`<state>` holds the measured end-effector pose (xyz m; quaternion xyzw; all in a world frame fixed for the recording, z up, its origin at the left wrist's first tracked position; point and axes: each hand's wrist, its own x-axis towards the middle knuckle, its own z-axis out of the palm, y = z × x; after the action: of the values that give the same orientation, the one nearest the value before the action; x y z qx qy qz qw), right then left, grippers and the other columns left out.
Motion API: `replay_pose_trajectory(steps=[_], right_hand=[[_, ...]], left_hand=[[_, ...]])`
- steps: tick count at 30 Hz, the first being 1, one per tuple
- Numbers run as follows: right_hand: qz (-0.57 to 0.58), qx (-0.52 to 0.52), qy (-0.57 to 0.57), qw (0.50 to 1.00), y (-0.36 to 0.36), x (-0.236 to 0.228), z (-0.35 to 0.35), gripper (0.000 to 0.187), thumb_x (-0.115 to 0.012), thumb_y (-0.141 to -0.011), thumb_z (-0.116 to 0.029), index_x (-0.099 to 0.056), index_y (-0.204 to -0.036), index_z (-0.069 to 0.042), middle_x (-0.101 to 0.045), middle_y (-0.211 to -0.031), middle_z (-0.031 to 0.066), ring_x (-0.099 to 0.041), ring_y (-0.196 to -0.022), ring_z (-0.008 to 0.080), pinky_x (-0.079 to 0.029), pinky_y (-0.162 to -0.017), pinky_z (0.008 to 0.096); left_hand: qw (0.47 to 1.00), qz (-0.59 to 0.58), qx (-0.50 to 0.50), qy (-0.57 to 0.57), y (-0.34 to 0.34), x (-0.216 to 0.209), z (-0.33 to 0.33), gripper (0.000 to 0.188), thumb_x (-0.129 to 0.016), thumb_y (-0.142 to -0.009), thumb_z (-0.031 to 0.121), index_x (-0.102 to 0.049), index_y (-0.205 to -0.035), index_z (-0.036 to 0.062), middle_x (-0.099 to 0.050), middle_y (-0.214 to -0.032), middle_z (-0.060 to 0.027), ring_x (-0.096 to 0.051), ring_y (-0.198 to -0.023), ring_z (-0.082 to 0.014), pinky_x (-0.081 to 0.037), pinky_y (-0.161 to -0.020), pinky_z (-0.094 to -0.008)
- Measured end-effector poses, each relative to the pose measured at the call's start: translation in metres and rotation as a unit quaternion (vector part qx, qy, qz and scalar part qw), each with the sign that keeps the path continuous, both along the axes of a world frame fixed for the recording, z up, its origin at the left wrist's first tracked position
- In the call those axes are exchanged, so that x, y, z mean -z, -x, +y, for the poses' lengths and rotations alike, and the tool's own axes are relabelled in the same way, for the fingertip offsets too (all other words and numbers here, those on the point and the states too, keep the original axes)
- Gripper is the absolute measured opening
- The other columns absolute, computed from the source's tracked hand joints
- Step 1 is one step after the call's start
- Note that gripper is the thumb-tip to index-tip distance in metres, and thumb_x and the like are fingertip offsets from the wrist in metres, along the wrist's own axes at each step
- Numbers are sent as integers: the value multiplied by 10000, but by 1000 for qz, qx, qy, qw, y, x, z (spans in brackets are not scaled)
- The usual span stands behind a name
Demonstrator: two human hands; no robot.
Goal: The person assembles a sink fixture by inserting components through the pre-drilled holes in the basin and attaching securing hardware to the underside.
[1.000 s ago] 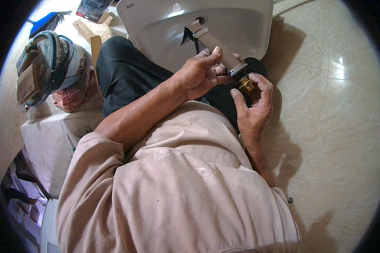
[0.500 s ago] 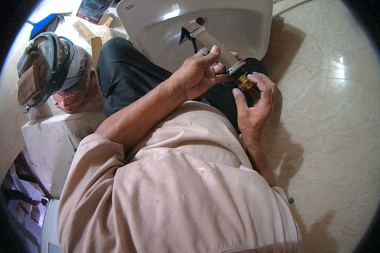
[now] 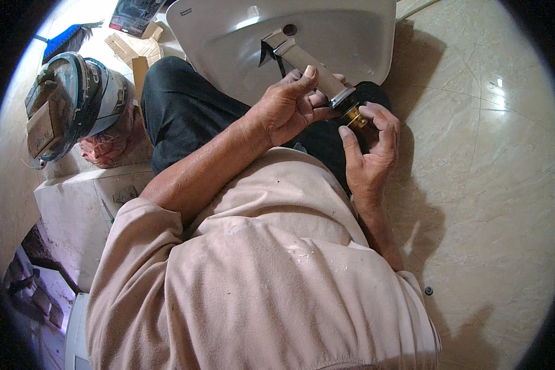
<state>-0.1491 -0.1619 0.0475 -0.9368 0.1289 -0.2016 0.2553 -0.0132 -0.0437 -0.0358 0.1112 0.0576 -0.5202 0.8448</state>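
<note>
A chrome basin faucet (image 3: 307, 61) lies slanted across my lap, its spout end up toward the washbasin and its base toward my right hand. My left hand (image 3: 285, 111) is closed around the faucet body from below, thumb on top. At the base sits a black ring, and past it a brass nut (image 3: 354, 118). My right hand (image 3: 376, 145) has thumb and fingertips around this nut, partly hiding it. Beyond the faucet stands the white washbasin (image 3: 228, 43), tilted up, with a round hole near the spout.
On the left, a dirty bucket (image 3: 74, 105) lies tipped beside a reddish bag (image 3: 108, 145) and a white tiled ledge (image 3: 74, 203). Torn cardboard (image 3: 132, 48) and a blue broom (image 3: 68, 40) are farther back. A small dark round piece (image 3: 428, 290) lies on the floor tiles.
The faucet has shifted slightly left and up with my left hand. My right thumb and fingers have moved a little around the brass nut.
</note>
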Motion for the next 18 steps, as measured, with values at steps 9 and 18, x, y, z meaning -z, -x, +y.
replay_pose_trajectory(steps=[9,18], right_hand=[[0,-20,30,999,0,0,-1,501,-793,-951,-280,-600,-1324,-7,-620,-1280,214,-634,-1164,355,-509,-1001,448],[5,9,-22,1000,-2,-5,1,507,-817,-927,-259,-604,-1323,-24,-638,-1268,188,-642,-1156,344,-510,-1009,438]], left_hand=[[1000,-2,-5,-5,2,3,2,431,-469,-1120,355,-482,-1418,44,-612,-1428,-177,-615,-1320,-315,-497,-1134,-520],[1000,-21,-3,-4,-1,0,0,422,-474,-1120,354,-488,-1401,39,-613,-1426,-183,-637,-1289,-299,-519,-1111,-502]])
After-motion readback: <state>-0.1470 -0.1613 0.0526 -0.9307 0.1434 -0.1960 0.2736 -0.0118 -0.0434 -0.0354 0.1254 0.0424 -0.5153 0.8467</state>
